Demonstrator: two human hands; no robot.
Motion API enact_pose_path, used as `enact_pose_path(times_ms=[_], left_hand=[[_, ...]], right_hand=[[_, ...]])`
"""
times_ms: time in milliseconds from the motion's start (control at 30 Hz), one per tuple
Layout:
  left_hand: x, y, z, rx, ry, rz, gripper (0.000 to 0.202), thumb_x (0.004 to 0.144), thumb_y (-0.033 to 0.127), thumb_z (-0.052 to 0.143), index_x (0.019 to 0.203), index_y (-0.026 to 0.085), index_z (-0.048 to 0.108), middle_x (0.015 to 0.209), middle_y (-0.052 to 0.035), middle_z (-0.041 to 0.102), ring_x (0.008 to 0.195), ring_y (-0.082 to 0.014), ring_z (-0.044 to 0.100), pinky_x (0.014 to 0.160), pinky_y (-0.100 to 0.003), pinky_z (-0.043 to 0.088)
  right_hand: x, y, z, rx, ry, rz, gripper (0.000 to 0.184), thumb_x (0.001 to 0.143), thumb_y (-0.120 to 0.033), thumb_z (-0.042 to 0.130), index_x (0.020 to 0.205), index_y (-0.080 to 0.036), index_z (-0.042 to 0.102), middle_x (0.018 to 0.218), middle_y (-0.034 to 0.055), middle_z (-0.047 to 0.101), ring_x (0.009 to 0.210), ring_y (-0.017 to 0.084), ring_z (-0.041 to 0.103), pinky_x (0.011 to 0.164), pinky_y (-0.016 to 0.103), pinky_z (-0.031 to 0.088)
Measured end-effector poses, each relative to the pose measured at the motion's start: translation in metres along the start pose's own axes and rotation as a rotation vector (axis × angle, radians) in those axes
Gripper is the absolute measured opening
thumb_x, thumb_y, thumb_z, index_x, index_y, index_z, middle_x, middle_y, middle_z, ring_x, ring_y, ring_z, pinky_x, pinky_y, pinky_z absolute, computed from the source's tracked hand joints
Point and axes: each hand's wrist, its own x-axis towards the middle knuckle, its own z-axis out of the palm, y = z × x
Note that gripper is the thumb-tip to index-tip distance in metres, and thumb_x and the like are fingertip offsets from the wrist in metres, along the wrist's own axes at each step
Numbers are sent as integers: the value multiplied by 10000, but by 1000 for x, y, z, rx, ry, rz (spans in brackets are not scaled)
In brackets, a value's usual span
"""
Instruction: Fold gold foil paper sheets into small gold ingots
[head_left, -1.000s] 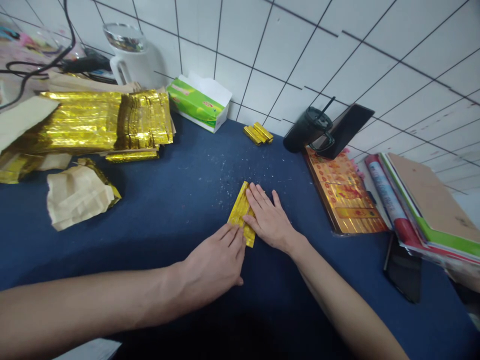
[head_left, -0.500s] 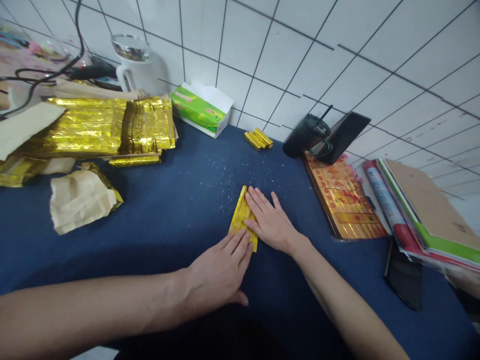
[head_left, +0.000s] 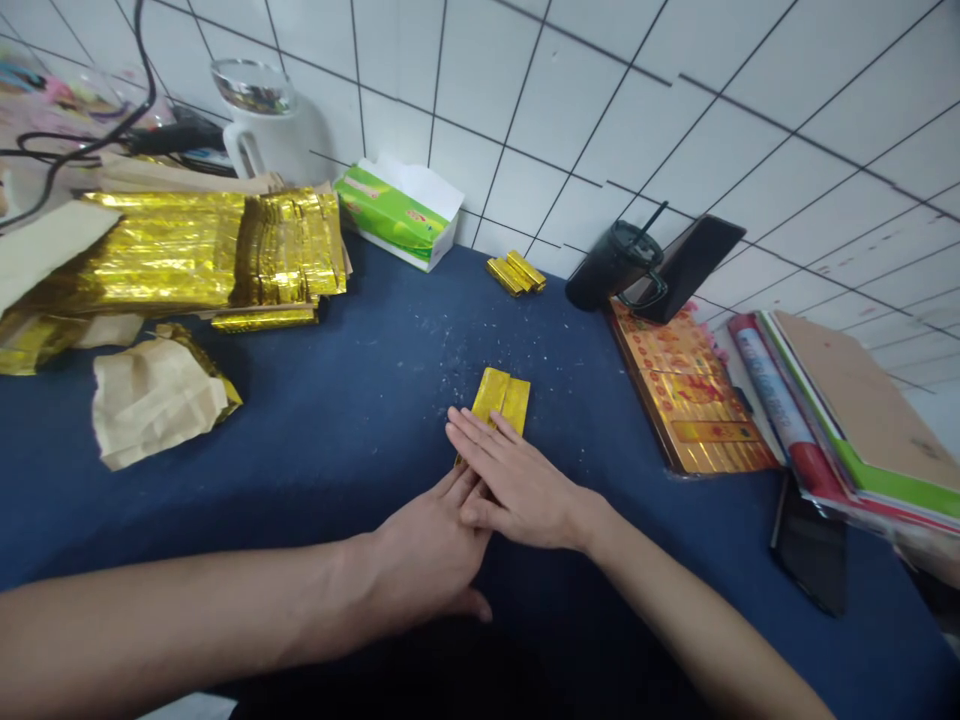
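A folded piece of gold foil paper [head_left: 501, 396] lies on the dark blue tablecloth [head_left: 360, 400] in the middle. My right hand [head_left: 517, 485] lies flat on its near half, fingers stretched out and pointing left. My left hand [head_left: 427, 555] rests flat on the cloth just below, its fingertips tucked under the right hand at the paper's near end. Only the far end of the paper shows, with a crease down its middle.
A big stack of gold foil sheets [head_left: 187, 250] and crumpled brown paper [head_left: 154, 395] lie at the left. Folded gold pieces [head_left: 516, 272], a tissue box [head_left: 397, 212], a white jug [head_left: 270, 125], a black cup [head_left: 611, 265], printed gold sheets [head_left: 686, 400], books [head_left: 847, 430] and a phone [head_left: 810, 550] stand around.
My right hand has slid left and toward me across the gold paper, uncovering its far end. The paper now lies wider and flat. My left hand stayed almost in place.
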Motion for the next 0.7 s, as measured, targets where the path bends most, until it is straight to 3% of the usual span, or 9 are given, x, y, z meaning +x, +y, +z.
enact_pose_path(times_ms=[167,400,600,700], left_hand=[[-2,1,3,5,-22,35,993,656,695,529,1254,-87,400,1300,-314,403,1277,-398,284,1053,-462,215],[-6,2,7,41,-23,60,994,692,692,486,1275,-104,368,1348,-328,307,1277,-414,269,1042,-468,236],[-5,2,3,9,-44,44,986,671,690,516,1265,-87,391,1352,-316,316,1277,-403,280,1041,-456,246],[-1,-5,-5,-39,-39,18,859,737,659,468,1233,-42,449,1319,-274,408,1257,-347,353,1036,-397,275]], right_hand=[[9,30,3,-59,27,16,747,869,-609,210,1417,-109,123,1489,124,81,1369,217,35,1093,490,19],[38,70,-7,-202,72,153,719,875,-604,164,1423,-142,105,1494,98,71,1369,234,51,1068,545,57],[46,77,-7,-225,112,210,640,907,-529,153,1423,-154,107,1498,77,78,1370,219,38,1063,553,56],[46,76,-7,-226,120,218,630,907,-522,176,1423,-166,113,1498,76,82,1370,223,51,1061,554,55]])
